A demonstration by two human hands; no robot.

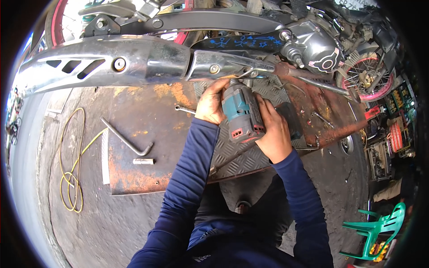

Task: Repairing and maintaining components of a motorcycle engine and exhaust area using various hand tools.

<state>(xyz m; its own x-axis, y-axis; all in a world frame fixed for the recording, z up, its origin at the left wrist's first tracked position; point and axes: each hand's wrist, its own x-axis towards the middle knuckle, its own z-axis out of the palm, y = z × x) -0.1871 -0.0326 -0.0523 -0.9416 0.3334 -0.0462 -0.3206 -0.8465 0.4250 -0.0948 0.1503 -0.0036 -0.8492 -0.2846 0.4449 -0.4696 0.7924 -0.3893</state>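
The grip of the right hand (275,134) wraps the drill (243,109) just beside the exhaust pipe (154,60), how firmly the left hand (210,103) closes near its nose cannot be told, and crooked seating could make it slip, pinching fingers.

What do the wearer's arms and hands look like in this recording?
Both the left hand and right hand are bare, without gloves. Wrinkled, close-fitting navy sleeves reach the wrists, with no markings visible on them.
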